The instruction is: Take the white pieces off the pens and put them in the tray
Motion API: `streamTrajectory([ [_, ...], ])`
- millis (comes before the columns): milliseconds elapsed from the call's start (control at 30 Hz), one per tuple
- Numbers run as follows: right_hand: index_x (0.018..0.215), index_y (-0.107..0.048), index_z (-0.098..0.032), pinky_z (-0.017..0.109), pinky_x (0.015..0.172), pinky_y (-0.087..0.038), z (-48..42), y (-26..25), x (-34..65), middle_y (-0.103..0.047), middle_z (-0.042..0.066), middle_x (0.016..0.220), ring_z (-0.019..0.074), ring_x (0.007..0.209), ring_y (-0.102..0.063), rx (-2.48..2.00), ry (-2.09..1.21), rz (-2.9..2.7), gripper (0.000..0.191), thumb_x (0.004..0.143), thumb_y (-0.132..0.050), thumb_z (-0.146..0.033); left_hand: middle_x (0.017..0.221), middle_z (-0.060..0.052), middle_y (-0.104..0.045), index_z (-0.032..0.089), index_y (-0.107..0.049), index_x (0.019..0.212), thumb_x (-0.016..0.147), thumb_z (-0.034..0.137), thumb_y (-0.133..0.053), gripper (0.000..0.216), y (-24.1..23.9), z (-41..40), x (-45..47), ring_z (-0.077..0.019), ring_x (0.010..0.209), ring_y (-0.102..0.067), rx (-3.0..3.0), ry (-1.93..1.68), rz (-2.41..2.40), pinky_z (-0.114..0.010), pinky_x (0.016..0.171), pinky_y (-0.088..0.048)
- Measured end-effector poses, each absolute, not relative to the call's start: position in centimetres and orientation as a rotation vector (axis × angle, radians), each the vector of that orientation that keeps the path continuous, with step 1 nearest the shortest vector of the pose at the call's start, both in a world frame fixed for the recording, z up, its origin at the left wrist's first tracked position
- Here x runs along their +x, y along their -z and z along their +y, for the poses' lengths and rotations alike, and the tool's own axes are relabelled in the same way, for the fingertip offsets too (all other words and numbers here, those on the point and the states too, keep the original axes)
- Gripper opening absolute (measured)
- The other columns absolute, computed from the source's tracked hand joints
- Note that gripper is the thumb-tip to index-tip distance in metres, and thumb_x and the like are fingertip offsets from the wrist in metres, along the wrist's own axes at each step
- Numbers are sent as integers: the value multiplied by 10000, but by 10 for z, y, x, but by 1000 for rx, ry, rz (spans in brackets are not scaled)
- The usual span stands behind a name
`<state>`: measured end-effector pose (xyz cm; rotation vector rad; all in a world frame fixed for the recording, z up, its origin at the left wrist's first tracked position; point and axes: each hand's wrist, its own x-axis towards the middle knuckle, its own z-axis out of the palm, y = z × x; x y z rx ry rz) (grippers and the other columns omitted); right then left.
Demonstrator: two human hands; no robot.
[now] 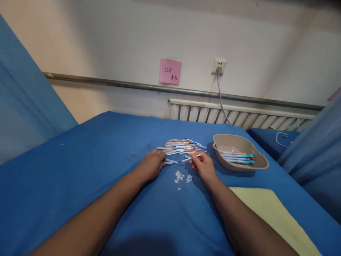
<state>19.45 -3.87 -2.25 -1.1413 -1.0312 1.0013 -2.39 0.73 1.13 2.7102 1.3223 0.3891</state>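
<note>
My right hand (204, 166) pinches a thin white pen refill (188, 159), its dark tip pointing left. My left hand (151, 164) is curled at the left of the pen pile, thumb and fingers closed around the end of a pale blue pen barrel (168, 163); part of the grip is hidden. Just beyond both hands lies a loose heap of pens (181, 144) and pen parts in white, blue and orange. Small white plastic pieces (178, 176) are scattered on the blue sheet (128, 209) between my forearms.
A beige basin (239, 140) holding several blue-ended pens (237, 159) stands to the right. Nearer me lies a yellow cloth (269, 206). Behind the bed are a radiator (197, 113), a metal rail (128, 84) and a plugged-in socket (219, 67). Blue curtains (317, 149) hang at both sides.
</note>
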Motion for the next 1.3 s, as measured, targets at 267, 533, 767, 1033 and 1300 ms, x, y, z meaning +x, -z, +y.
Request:
streamTrajectory([
  [267,769,-551,-187,220,462,-381,-44,15,194,-616,-3,613,96,463,-485,-1073,-1001,-1018,350,702,-633,-521,859,-50,-623,186,-579,867,847,312,-487,157,-18,-3,-15,-203,814,-563,2493,-530,1242,-294,720,-411],
  [533,779,-564,-186,218,469,-371,-44,17,192,-618,-2,626,96,476,-482,-1044,-1066,-1053,308,710,-644,-475,766,-11,-594,179,-561,828,809,353,-527,179,-20,-11,-6,-166,724,-531,2192,-588,1123,-273,657,-407],
  [767,724,-575,-180,213,450,-356,-48,15,187,-578,-22,574,90,455,-465,-987,-1210,-1142,308,703,-649,-478,694,-18,-633,136,-542,823,719,407,-669,317,-13,-18,6,-104,589,-543,1459,-602,833,-231,581,-405],
  [1033,701,-544,-187,202,454,-349,-49,11,189,-557,-35,572,80,455,-456,-958,-1166,-1075,311,700,-661,-475,759,-47,-675,130,-557,854,683,390,-725,354,-11,-18,6,-96,571,-573,1244,-598,801,-230,569,-430],
  [1300,661,-560,-186,203,446,-357,-51,11,186,-552,-35,551,83,455,-455,-977,-1163,-1154,315,695,-664,-482,748,-54,-686,130,-548,904,664,368,-752,394,-12,-22,8,-96,559,-586,1148,-573,786,-236,576,-443],
])
